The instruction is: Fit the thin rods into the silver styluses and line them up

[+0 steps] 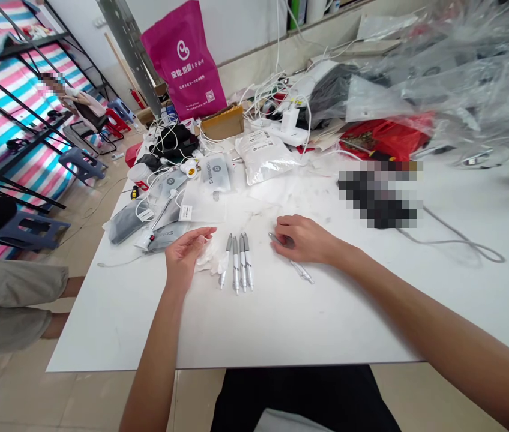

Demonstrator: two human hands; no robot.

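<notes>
Several silver-and-white pens point(236, 264) lie side by side on the white table point(281, 324), tips toward me. My left hand point(186, 255) hovers just left of them with its fingers apart, holding nothing, beside a crumpled white tissue point(206, 258). To the right of the row, my right hand point(302, 239) curls over another silver pen point(302, 270), which lies at a slant. Its middle is hidden under my palm and fingers.
Sealed grey and white packets point(168, 222), white cables point(277, 96) and a pink bag point(183, 60) crowd the far side of the table. Clear plastic sheeting point(443, 78) hangs at the upper right. A seated person's legs point(6, 306) show beyond the left table edge, near striped bunk beds.
</notes>
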